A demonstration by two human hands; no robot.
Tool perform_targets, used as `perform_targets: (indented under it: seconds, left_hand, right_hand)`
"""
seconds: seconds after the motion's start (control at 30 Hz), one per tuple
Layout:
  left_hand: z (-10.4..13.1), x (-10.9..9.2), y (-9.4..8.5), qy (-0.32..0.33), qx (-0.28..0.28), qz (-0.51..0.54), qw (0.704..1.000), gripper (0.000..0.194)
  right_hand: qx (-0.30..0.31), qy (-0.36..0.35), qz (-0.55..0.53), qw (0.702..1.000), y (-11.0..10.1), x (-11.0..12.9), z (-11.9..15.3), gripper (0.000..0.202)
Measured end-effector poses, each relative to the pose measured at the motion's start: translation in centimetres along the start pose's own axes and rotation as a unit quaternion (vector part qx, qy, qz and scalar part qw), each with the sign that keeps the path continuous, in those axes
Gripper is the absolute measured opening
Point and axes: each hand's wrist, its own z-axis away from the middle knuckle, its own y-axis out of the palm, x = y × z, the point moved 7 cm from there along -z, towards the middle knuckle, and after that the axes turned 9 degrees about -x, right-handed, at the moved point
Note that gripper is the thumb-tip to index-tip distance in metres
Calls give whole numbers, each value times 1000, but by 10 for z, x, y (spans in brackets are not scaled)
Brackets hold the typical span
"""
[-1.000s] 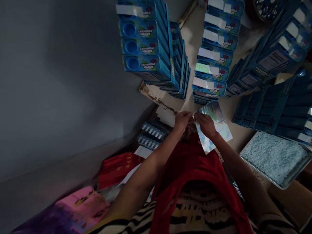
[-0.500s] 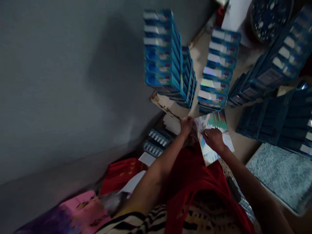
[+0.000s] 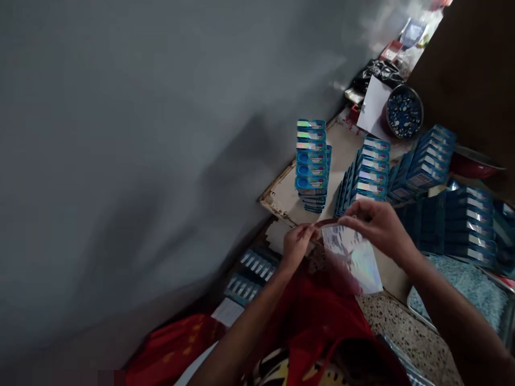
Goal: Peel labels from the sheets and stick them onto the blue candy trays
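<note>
A shiny silver sheet with rainbow glints (image 3: 354,257) hangs over the table's near edge, above a red apron (image 3: 322,305). My left hand (image 3: 296,244) is closed in a pinch at the sheet's upper left corner. From there a narrow strip (image 3: 328,221) bends across to my right hand (image 3: 378,225), whose thumb and fingers are pinched at its other end. Whether the strip is still joined to the sheet I cannot tell. Just beyond my hands stand stacks of blue boxes with shiny labels (image 3: 311,170) (image 3: 372,166).
More blue box stacks (image 3: 469,225) stand at the right, near a tray of pale bluish material (image 3: 470,289). A bowl of small blue and white pieces (image 3: 404,112) sits farther back. A grey wall (image 3: 140,134) borders the left. Blue packs (image 3: 257,265) lie low beside my left arm.
My right hand has lifted from the sheet's face to its upper edge, and a strip now spans both hands. The sheet's glints have shifted. My view has swung, showing more of the back.
</note>
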Motion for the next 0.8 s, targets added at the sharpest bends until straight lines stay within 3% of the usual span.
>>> perform_targets:
  seconds: [0.07,0.13,0.23,0.33,0.47,0.67,0.8]
  left_hand:
    - [8,-37,-19,21,-1,89,996,64]
    - [10,-73,-24,27,49,169,984,85]
    - [4,-111,-21,26,91,191,977,82]
    - [-8,-123,-22,20,53,174,983,57]
    - [-27,-136,-32,37,45,145,988,49]
    - [-80,-190,-49,190,5,-9,982,34]
    - [-115,-191,-40,173,19,-22,984,29]
  right_hand:
    - [22,9,-67,997,6,19,-21,44]
    - [31,19,-101,994,13,32,-35,48]
    - [32,31,-114,992,22,43,-46,47]
    - [17,47,-102,994,30,42,-53,47]
    - [-53,48,-56,996,37,35,-71,46]
    - [-188,-23,149,971,37,41,-115,27]
    - [-213,-31,244,946,36,39,-138,24]
